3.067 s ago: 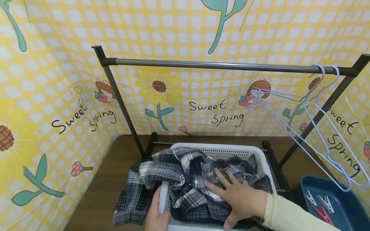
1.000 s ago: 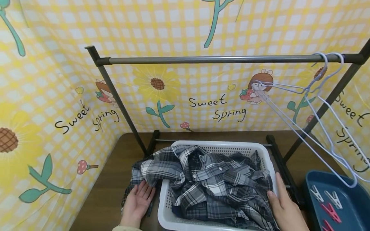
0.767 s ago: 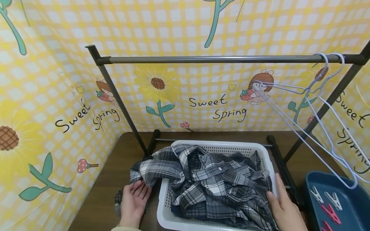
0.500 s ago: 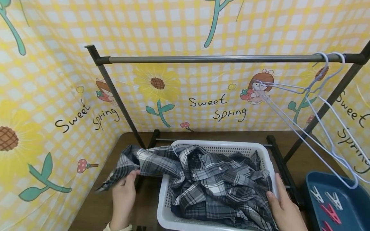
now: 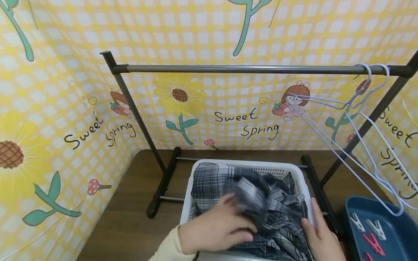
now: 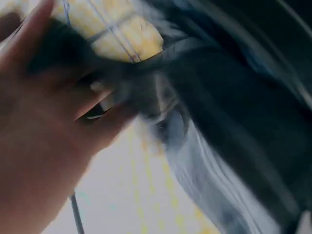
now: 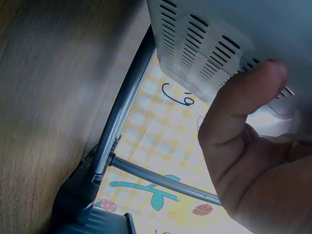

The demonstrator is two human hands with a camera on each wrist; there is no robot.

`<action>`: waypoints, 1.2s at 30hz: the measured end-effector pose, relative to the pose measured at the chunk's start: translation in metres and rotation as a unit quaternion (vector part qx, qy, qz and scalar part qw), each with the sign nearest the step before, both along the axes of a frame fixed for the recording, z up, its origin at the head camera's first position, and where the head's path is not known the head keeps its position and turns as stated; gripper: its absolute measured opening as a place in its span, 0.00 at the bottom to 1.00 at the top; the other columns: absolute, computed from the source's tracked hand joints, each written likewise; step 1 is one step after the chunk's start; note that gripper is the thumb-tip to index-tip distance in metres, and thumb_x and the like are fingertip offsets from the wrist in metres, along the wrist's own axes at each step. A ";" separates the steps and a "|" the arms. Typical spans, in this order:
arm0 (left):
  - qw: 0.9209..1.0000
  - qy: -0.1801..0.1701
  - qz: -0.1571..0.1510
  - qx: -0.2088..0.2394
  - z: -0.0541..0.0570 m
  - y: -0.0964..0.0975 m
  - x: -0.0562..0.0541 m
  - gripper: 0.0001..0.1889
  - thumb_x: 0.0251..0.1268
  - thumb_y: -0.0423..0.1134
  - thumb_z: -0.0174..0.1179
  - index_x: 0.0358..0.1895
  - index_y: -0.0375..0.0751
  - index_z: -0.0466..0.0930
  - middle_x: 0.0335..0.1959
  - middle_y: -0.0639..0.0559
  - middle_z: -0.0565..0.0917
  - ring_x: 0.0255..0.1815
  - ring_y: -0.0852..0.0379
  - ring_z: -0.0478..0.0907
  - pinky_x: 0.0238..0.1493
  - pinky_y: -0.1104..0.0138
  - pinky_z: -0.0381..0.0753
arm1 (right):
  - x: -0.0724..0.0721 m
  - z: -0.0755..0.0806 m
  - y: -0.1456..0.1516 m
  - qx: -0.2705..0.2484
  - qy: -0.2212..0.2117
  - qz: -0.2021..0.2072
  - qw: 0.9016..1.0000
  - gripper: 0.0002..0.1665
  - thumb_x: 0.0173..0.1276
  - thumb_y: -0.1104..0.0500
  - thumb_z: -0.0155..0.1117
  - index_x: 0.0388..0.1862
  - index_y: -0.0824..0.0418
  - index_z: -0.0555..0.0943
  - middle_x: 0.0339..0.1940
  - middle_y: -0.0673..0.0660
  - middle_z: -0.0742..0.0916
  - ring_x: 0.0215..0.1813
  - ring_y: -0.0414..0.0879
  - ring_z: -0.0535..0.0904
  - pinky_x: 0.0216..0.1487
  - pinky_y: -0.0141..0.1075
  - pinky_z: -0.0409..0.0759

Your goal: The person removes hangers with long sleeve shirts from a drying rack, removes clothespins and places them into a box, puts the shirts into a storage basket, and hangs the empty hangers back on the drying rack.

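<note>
A white perforated basket (image 5: 302, 181) stands low in the head view, filled with a grey, black and white plaid shirt (image 5: 209, 181). My left hand (image 5: 215, 226) reaches across its near left part and holds a bunched, motion-blurred portion of the shirt. In the left wrist view, dark cloth (image 6: 234, 107) runs from among the blurred fingers of that hand (image 6: 44, 117). My right hand (image 5: 321, 235) grips the right rim, with the thumb on the inner side. The right wrist view shows the hand (image 7: 253, 146) against the slotted basket wall (image 7: 195, 44).
A dark rack with a horizontal rail (image 5: 228, 69) stands behind and around the basket. Pale purple hangers (image 5: 351, 105) hang at its right end. A blue tray (image 5: 352, 217) at right holds white and red clothespins (image 5: 372, 243). The wooden tabletop (image 5: 124, 217) extends left.
The sleeve that hung over the basket's left rim has been swung rightward onto the pile by my left hand. My right hand went from pressing the shirt to gripping the right rim.
</note>
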State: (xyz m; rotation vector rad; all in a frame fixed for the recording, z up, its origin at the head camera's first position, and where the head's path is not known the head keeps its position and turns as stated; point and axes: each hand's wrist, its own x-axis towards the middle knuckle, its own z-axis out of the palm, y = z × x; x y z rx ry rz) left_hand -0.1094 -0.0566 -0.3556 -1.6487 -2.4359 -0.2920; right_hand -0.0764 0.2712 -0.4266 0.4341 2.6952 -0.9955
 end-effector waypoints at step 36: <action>0.962 -0.100 0.167 -0.192 0.039 0.073 -0.025 0.57 0.48 0.81 0.52 0.78 0.78 0.27 0.82 0.40 0.34 0.79 0.34 0.40 0.61 0.29 0.60 | 0.009 -0.002 0.006 -0.050 0.040 -0.014 0.998 0.38 0.83 0.36 0.27 0.84 0.45 0.37 0.80 0.71 0.53 0.73 0.79 0.53 0.64 0.73 0.55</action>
